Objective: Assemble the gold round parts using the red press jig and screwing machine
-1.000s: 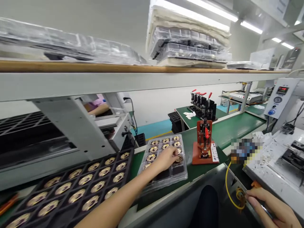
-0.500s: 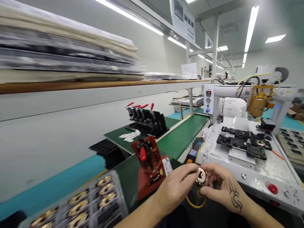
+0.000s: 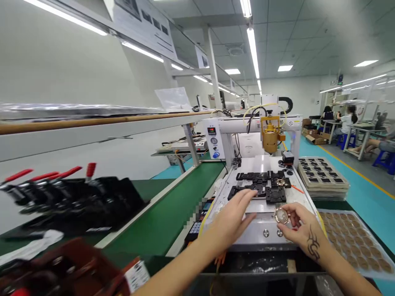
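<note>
My right hand (image 3: pixel 301 227) pinches a round watch case (image 3: pixel 281 215) with a rose-gold rim and small lugs between thumb and fingers, above the front of the white benchtop machine (image 3: pixel 247 234). To its left, my left hand (image 3: pixel 230 218) is open and holds nothing, fingers reaching toward the black fixture blocks (image 3: pixel 276 194) on the machine bed. One block farther back holds a round gold-coloured part (image 3: pixel 280 182). Over the bed hangs a brass-coloured head (image 3: pixel 270 139) on the gantry.
On the right are a tray of round brown parts (image 3: pixel 354 238) and stacked trays of dark square pieces (image 3: pixel 322 176). A green conveyor (image 3: pixel 166 209) runs at left, beside red-handled clamps (image 3: pixel 77 197) and a dark red fixture (image 3: pixel 68 267). People sit in the right background.
The view has swung right toward the machine. My left hand has let go of the watch case and opened; my right hand still holds it, now over the machine's front.
</note>
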`<action>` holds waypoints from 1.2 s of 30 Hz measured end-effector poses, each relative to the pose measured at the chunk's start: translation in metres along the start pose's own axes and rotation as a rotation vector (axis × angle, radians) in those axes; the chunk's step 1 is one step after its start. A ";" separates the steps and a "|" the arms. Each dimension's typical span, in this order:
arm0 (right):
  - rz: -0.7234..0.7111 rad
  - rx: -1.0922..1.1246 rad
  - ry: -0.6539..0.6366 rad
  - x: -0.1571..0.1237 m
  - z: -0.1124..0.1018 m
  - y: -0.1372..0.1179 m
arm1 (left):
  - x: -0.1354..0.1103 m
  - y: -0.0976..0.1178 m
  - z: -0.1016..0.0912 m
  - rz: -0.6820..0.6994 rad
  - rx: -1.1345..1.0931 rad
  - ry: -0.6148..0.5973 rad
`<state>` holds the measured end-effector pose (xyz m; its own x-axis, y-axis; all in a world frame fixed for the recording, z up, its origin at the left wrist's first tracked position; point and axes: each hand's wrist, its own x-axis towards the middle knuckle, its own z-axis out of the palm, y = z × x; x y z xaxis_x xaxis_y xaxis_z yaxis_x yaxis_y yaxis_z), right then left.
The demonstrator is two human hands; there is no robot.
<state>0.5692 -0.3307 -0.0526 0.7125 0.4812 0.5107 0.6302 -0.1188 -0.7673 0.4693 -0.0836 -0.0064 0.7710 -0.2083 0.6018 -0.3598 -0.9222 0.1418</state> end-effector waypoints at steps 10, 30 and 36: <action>0.024 -0.189 0.159 -0.018 -0.089 0.004 | 0.173 -0.043 0.101 -0.241 -0.026 -0.398; 0.032 -0.084 -0.004 0.094 -0.061 0.083 | 0.198 -0.040 0.084 -0.268 -0.292 -0.377; 0.027 -0.190 -0.268 0.161 -0.034 0.108 | 0.167 -0.014 0.026 -0.183 -0.487 -0.213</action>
<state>0.7622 -0.2952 -0.0398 0.6393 0.6839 0.3515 0.6762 -0.2824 -0.6804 0.6170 -0.1140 0.0719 0.9144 -0.1670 0.3687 -0.3726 -0.7031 0.6056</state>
